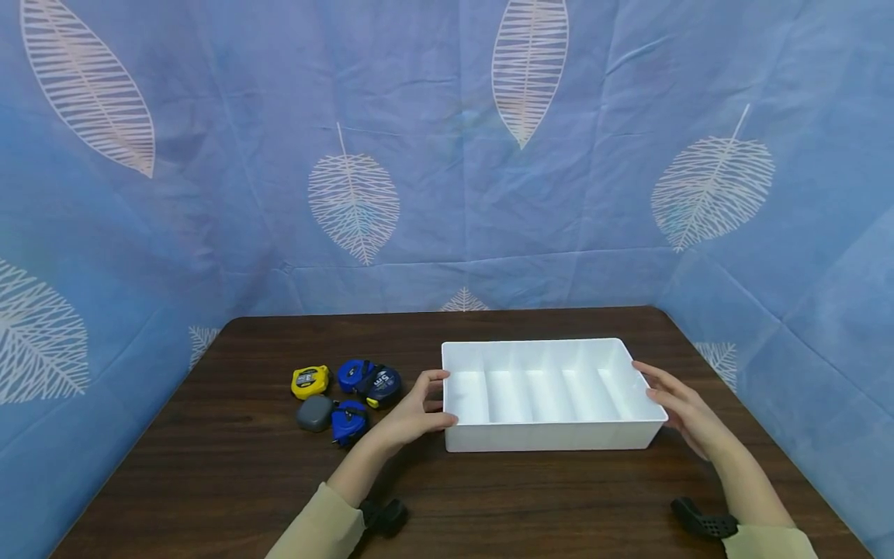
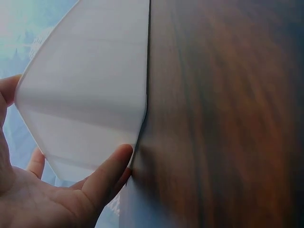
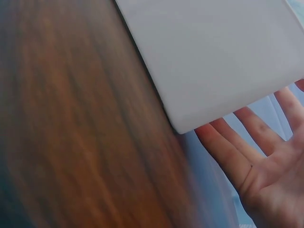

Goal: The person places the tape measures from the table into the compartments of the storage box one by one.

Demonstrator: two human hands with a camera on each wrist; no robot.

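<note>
A white rectangular tray (image 1: 559, 436) with several compartments sits on the brown table between the two hands. At its left end is the left hand (image 1: 414, 411), its fingers spread along the wall and rim. In the left wrist view, the same hand (image 2: 61, 199) touches the tray (image 2: 90, 71) with extended fingers. On the opposite side, the right hand (image 1: 687, 411) has fingertips at the right end and rim. The right wrist view has that hand (image 3: 270, 161) with straight, spread fingers beside the tray's corner (image 3: 213, 61).
Left of the tray lie a yellow tape measure (image 1: 310, 381), a blue one (image 1: 354, 375), a dark blue one (image 1: 384, 384), another blue one (image 1: 348, 424) and a grey rounded object (image 1: 315, 413). A blue leaf-patterned cloth (image 1: 433, 194) hangs around the table (image 1: 209, 466).
</note>
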